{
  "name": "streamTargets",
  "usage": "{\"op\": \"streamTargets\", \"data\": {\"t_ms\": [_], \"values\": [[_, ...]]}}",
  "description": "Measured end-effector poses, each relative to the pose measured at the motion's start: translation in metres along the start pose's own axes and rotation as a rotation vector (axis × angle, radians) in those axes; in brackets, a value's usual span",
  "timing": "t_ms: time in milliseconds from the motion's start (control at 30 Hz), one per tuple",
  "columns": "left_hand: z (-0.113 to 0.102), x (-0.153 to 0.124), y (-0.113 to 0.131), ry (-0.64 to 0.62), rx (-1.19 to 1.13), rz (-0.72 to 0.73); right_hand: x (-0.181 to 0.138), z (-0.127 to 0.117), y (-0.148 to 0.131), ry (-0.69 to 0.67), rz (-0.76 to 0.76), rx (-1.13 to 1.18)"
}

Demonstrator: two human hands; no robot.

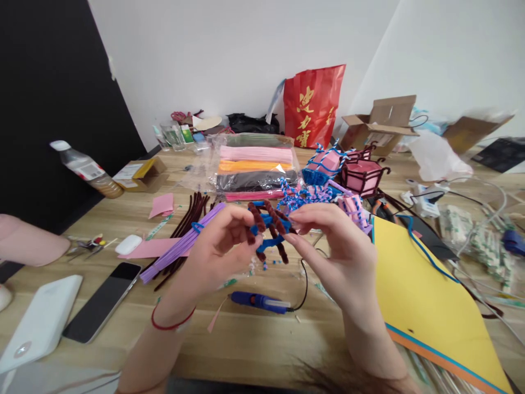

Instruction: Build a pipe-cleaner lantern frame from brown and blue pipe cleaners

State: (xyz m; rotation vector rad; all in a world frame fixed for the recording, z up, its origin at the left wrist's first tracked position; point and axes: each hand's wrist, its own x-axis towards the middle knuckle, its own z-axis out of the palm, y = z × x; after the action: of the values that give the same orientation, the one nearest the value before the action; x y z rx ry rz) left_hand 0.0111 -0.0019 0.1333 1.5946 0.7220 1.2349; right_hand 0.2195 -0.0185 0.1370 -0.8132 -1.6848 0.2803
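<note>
Between my two hands, above the middle of the table, is a small frame of brown and blue pipe cleaners (268, 225). My left hand (225, 241) pinches its left side, fingers closed. On the right side, my right hand (328, 241) grips it between thumb and fingertips. Below the hands a blue glue gun (259, 302) lies on the table with its black cord. Left of my left hand rest a bundle of purple pipe cleaners (176, 249) and loose brown pipe cleaners (192, 216). Behind the right hand are blue-and-pink twisted pipe cleaners (305, 192).
Packs of coloured pipe cleaners (256, 164) lie behind, near pink lanterns (361, 176) and a red bag (314, 106). A phone (103, 302), a white power bank (41, 320) and a bottle (86, 168) are at left. Yellow sheets (426, 295) and cables lie at right.
</note>
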Motion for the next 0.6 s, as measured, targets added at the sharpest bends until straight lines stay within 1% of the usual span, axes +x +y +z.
{"op": "streamTargets", "data": {"t_ms": [67,133,267,333,400,500,600], "values": [[0.001,0.003,0.003,0.014,-0.039,0.001,-0.001,0.002,0.0,-0.029,0.072,0.018],[0.002,0.005,0.005,0.027,-0.06,-0.007,-0.001,0.003,0.0,-0.05,0.092,0.018],[0.002,0.007,0.006,0.04,-0.07,-0.038,0.0,0.005,-0.001,-0.036,0.116,0.007],[0.002,0.006,0.006,0.033,-0.063,-0.058,0.001,0.006,-0.001,-0.036,0.147,-0.002],[0.004,0.006,0.006,0.024,-0.051,-0.058,0.001,0.008,-0.001,-0.035,0.199,0.042],[0.007,0.004,0.005,0.051,-0.022,0.02,0.002,0.011,0.0,0.003,0.321,0.225],[0.008,0.004,0.001,0.062,0.003,0.185,0.004,0.015,0.002,0.07,0.443,0.428]]}}
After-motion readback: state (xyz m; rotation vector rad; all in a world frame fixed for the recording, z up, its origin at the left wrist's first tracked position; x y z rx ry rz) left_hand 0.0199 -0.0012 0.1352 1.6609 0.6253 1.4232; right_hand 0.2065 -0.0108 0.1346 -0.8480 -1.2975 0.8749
